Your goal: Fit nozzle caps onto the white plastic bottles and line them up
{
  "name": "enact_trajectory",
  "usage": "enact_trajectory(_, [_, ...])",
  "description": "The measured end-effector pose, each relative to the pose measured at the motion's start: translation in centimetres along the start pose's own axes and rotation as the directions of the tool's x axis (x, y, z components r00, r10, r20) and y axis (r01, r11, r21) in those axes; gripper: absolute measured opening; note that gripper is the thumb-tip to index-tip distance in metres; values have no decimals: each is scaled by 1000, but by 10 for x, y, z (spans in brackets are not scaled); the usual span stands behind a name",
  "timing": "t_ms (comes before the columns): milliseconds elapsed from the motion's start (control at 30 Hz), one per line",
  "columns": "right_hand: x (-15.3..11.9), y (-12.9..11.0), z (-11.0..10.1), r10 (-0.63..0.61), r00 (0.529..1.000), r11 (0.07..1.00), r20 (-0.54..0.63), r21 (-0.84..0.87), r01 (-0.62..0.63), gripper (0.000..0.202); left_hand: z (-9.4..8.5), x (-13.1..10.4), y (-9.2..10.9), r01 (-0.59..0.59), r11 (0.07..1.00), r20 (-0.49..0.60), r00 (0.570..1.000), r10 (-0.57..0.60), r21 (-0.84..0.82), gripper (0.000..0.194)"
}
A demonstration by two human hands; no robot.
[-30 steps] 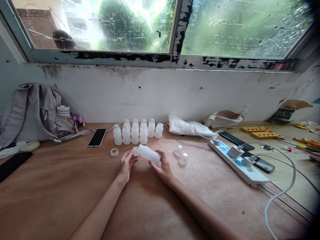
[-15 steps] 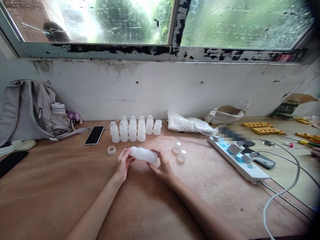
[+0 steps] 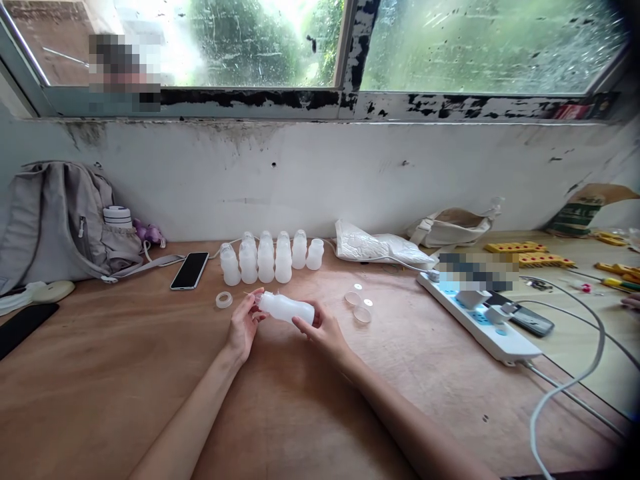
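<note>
A frosted white plastic bottle [image 3: 286,309] lies nearly sideways just above the table, its mouth to the left. My right hand [image 3: 325,333] is wrapped round its base end. At the mouth end, my left hand [image 3: 243,328] is closed, fingertips pinching a small clear piece [image 3: 257,299] whose shape is partly hidden. Left of the hands a translucent ring [image 3: 224,300] lies on the table. To the right lie clear round caps [image 3: 362,315] and small white discs [image 3: 357,287]. Behind stand several similar bottles [image 3: 267,260] with clear domed tops, plus a shorter uncovered one [image 3: 315,255].
A phone [image 3: 189,271] and grey backpack [image 3: 65,220] are at the left. White plastic packaging [image 3: 377,245] rests against the wall. On the right are a power strip [image 3: 480,323] with looping cables [image 3: 595,353] and yellow parts [image 3: 545,259]. Another person's hand [image 3: 631,303] shows at the right edge.
The bottle has tilted slightly, its mouth end a little higher. My left fingers have shifted up and left at the mouth, and a clear piece now shows between them.
</note>
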State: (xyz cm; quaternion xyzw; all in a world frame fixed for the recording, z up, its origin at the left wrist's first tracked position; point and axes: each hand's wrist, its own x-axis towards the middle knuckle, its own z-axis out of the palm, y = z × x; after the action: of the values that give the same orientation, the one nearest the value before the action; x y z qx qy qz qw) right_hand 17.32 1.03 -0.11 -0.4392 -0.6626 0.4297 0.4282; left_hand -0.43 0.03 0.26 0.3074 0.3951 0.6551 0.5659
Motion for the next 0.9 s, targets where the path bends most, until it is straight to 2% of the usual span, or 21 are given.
enact_trajectory(100, [-1, 2, 2, -51, 999, 997, -15, -55, 50, 38, -3, 2, 1, -10, 1000, -39, 999, 10, 1, 32])
enact_trajectory(233, [-1, 5, 2, -68, 997, 991, -26, -117, 65, 41, -5, 5, 0, 24, 996, -7, 1000, -24, -87, 35])
enact_trajectory(400, [-1, 5, 1, -132, 991, 973, -33, -194, 123, 41, -8, 6, -5, 101, 995, -93, 991, -100, -4, 30])
enact_trajectory(567, [-2, 6, 1, -143, 989, 969, -41, -210, 132, 42, -9, 8, -1, 94, 991, -23, 995, -97, -91, 31])
enact_trajectory(700, [-5, 3, 4, -318, 946, 909, -56, -301, 288, 44, -5, 6, 3, 252, 957, 6, 967, -254, -145, 27])
enact_trajectory(767, [-8, 0, 6, -362, 932, 893, -25, -296, 339, 42, -1, 3, 1, 276, 953, 6, 961, -277, -129, 31])
enact_trajectory(833, [-10, -3, 8, -286, 958, 931, -13, -242, 275, 40, 3, -2, -2, 234, 968, -24, 971, -237, -87, 33])
enact_trajectory(900, [-10, -5, 11, -76, 997, 991, 22, -106, 78, 35, 6, -6, -4, 176, 984, -48, 983, -177, -35, 37])
